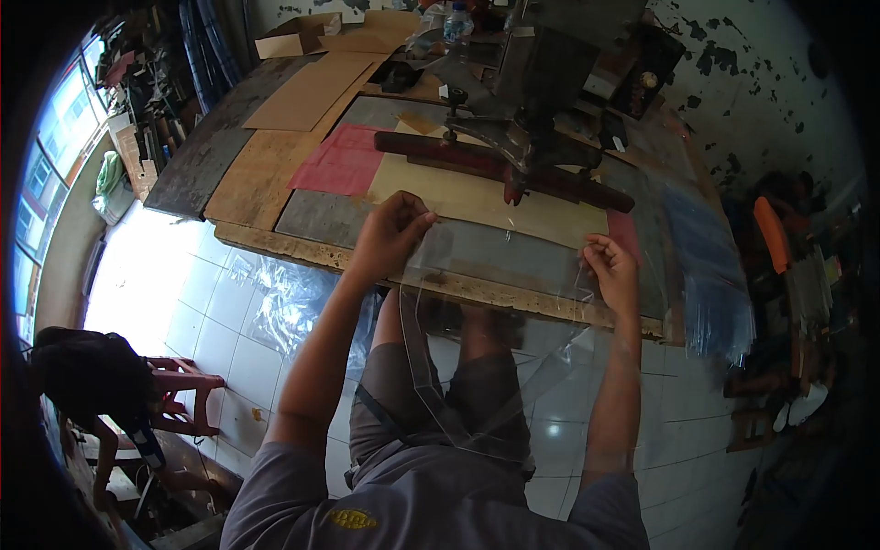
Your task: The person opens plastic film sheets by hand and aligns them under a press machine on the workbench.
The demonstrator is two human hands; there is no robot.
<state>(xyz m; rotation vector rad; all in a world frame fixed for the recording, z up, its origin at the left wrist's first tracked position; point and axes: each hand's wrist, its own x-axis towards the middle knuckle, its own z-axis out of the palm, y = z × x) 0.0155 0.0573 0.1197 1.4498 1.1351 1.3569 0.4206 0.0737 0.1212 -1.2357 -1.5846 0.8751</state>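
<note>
A clear plastic sheet hangs between my two hands and droops over my lap, past the table's front edge. My left hand pinches its upper left corner, fingers closed. At its upper right, my right hand pinches the plastic between thumb and fingers. Beyond my hands a pale yellow sheet lies on the grey table plate, with pink-red material at its left end. Over the yellow sheet stands a dark machine with a long reddish bar.
Brown cardboard lies at the table's back left. Stacked clear plastic sheets hang over the right edge. More plastic is below the table at left. A person with dark hair is at lower left, near a red stool.
</note>
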